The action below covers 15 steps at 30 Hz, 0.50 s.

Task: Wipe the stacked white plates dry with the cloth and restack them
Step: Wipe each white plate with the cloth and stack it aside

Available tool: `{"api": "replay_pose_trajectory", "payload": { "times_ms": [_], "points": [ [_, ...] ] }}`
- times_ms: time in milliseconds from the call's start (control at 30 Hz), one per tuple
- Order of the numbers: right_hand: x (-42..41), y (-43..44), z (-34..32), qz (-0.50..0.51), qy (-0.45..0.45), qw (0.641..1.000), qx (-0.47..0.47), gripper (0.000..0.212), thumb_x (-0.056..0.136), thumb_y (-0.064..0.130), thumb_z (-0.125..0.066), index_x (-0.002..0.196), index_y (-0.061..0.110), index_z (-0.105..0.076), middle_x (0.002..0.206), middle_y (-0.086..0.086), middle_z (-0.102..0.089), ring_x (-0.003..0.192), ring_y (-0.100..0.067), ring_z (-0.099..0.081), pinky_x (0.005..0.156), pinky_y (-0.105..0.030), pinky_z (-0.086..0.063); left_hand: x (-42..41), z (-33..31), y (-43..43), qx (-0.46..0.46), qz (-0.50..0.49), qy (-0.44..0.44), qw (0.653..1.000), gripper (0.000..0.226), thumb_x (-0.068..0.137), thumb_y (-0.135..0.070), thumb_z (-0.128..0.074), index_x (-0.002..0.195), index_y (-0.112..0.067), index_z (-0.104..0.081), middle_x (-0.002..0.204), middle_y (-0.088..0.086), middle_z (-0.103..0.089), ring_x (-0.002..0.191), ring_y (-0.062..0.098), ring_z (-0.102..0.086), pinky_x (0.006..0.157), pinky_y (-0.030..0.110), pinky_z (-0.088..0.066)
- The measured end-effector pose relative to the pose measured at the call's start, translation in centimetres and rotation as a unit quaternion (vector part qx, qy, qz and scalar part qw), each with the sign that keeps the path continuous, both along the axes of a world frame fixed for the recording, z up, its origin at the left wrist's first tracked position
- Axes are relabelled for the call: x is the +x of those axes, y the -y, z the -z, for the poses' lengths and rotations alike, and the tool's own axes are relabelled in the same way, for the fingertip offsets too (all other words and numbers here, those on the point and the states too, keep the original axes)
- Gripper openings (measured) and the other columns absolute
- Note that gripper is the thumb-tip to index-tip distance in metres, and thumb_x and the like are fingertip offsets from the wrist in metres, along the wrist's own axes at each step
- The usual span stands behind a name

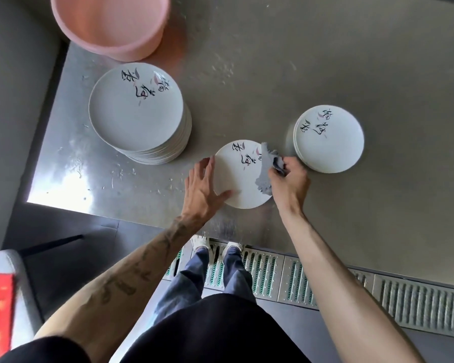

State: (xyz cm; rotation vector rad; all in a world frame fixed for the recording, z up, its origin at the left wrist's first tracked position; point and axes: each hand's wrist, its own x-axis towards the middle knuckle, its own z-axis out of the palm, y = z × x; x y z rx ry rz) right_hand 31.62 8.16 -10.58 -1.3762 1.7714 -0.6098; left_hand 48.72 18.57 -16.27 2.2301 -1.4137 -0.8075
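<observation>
A wet steel desk [325, 61] stands above a floor drain grate [404, 305]. Near its front edge one plate [239, 179] lies flat, face up, between the tall stack [139, 113] and the short stack [329, 138]. The left hand [203, 184], grip released, steadies the plate's left rim. The right hand [288, 179] has its grip clenched round the cloth [262, 179] on the right rim.

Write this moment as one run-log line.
step: wiping plate | left hand: touches rim | right hand: grips cloth on it | tall stack: left | short stack: right

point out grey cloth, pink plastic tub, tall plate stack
grey cloth [264, 169]: head view, crumpled middle
pink plastic tub [131, 55]: head view, near wall
tall white plate stack [135, 111]: head view, top plate centre
</observation>
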Motion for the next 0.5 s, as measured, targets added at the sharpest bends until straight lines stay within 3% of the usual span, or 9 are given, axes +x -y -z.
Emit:
{"api": "replay_pose_trajectory", "payload": {
  "times_ms": [133,267,367,500],
  "points": [
    [0.9,0.0,1.5,-0.095,-0.102,0.989,-0.05,0.008,0.083,0.007,-0.068,0.091,0.009,-0.07,0.095,-0.009,-0.063,0.093,-0.03,-0.059,0.082,-0.032,-0.046,0.3,0.5,-0.2,0.011,0.03,0.026,0.999,0.13,0.066,-0.073,-0.082,0.162,-0.013,-0.018,0.159,0.012,-0.032,0.137,0.029,-0.035,0.114,0.047,-0.03],
    [2.6,-2.3,2.8,-0.251,-0.131,0.956,-0.079,0.024,0.091,0.02,-0.07,0.113,0.01,-0.076,0.114,-0.01,-0.057,0.109,-0.024,-0.051,0.1,-0.026,-0.039,0.5,0.7,-0.5,0.006,0.035,0.027,0.999,0.14,0.06,-0.085,-0.074,0.162,-0.009,-0.017,0.161,0.011,-0.031,0.143,0.027,-0.034,0.118,0.046,-0.026],
    [2.6,-2.4,3.5,-0.265,-0.14,0.949,-0.101,0.026,0.093,0.012,-0.068,0.118,0.013,-0.075,0.12,-0.008,-0.056,0.113,-0.026,-0.052,0.106,-0.034,-0.042,0.4,0.7,-0.6,0.01,0.038,0.022,0.999,0.141,0.058,-0.083,-0.076,0.162,-0.007,-0.018,0.163,0.01,-0.03,0.147,0.027,-0.032,0.121,0.045,-0.024],
    [2.4,0.3,3.7,-0.181,-0.121,0.969,-0.112,0.032,0.087,-0.001,-0.069,0.116,0.012,-0.075,0.117,-0.009,-0.06,0.108,-0.03,-0.058,0.096,-0.027,-0.043,0.5,0.4,-0.2,0.01,0.048,0.025,0.998,0.14,0.059,-0.081,-0.077,0.163,-0.008,-0.017,0.166,0.01,-0.027,0.152,0.025,-0.026,0.125,0.044,-0.018]
  ]
}}
